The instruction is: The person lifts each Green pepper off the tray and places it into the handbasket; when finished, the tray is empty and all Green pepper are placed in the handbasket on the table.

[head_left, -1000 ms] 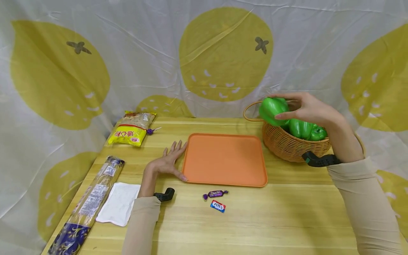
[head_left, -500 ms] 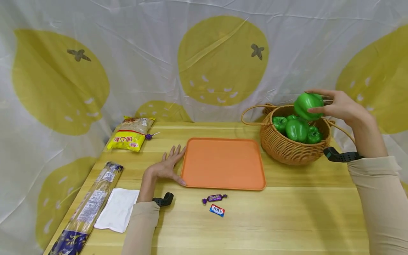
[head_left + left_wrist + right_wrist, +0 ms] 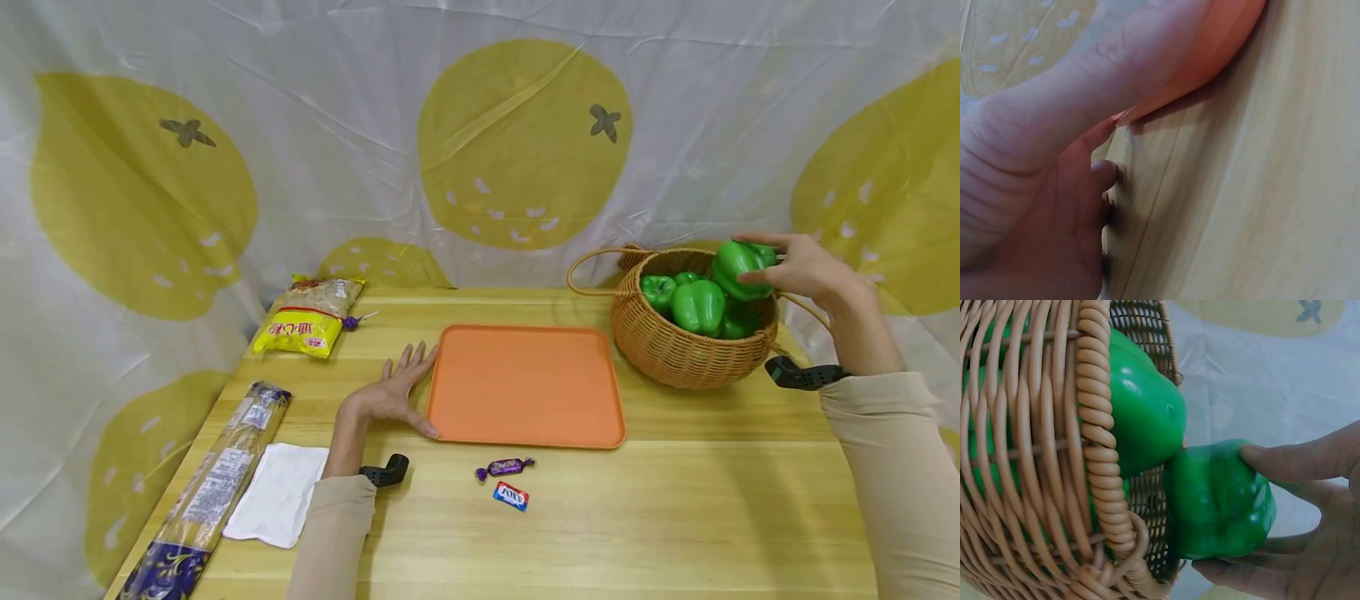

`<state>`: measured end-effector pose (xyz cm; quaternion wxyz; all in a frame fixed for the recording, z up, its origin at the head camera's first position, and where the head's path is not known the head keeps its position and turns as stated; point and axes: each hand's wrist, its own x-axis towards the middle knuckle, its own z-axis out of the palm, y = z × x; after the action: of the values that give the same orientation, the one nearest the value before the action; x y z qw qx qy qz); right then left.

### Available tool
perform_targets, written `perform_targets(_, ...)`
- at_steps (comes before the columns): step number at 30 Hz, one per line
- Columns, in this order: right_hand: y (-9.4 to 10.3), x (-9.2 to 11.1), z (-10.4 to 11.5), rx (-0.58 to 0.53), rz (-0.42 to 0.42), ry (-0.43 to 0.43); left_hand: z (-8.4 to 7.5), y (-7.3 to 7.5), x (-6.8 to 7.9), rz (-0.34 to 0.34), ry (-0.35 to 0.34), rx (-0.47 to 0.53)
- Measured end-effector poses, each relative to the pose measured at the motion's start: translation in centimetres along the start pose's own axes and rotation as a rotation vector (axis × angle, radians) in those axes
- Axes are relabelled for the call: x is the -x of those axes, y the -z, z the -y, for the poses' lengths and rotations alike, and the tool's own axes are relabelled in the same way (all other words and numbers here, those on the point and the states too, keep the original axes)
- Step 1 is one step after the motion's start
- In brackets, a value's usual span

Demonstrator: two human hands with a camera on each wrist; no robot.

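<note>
My right hand [image 3: 806,265] grips a green bell pepper [image 3: 741,270] at the right rim of the wicker basket [image 3: 667,354]. In the right wrist view, thumb and fingers hold this pepper [image 3: 1219,503] from opposite sides, close against another pepper [image 3: 1147,409] in the basket. Several green bell peppers [image 3: 697,307] lie inside. Spread out at the left edge of the orange tray [image 3: 525,387] is my left hand [image 3: 386,397], its thumb touching the tray's near left corner. The left wrist view shows the tray's edge [image 3: 1222,56] beside the thumb.
Two wrapped candies, one purple [image 3: 505,468] and one red-and-blue [image 3: 512,496], lie before the tray. A yellow pasta bag [image 3: 303,321], a lollipop [image 3: 351,322], a long noodle pack [image 3: 213,483] and a white cloth [image 3: 277,496] lie on the left. A patterned curtain [image 3: 337,125] hangs behind.
My right hand carried the pepper rightward over the basket, then lowered it to the right rim. The left hand keeps its place at the tray. The head view shifted slightly.
</note>
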<state>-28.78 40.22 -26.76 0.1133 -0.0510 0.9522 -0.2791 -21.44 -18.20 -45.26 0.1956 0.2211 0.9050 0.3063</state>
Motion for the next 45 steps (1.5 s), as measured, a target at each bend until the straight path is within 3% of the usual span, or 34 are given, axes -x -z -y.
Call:
perform_targets(6,-0.3,-0.4,0.4,0.049,0.019,0.012,0.2,-0.6,0.1,0.000,0.005,0.000)
perform_targets(14,-1.0,-1.3,2.1,-0.082,-0.013,0.005,-0.1,-0.4,0.1,0.000,0.002,-0.001)
perform_targets(20,-0.8,-2.3,3.1,0.010,0.002,0.031,-0.1,-0.2,0.0,-0.002,0.001,0.005)
perform_targets(24,0.1,-2.4,2.7,0.040,0.084,0.029,-0.1,-0.1,0.0,-0.002,0.003,0.001)
perform_targets(30,1.0,-2.0,1.1,-0.024,0.204,0.007,-0.4,0.0,0.2,0.012,0.017,-0.002)
perform_targets(36,0.8,-2.2,0.5,0.039,0.212,0.003,-0.3,0.0,0.3,0.005,0.017,-0.003)
perform_targets(45,0.2,-2.0,0.1,0.144,0.199,0.082,0.0,-0.1,0.2,-0.002,0.012,0.005)
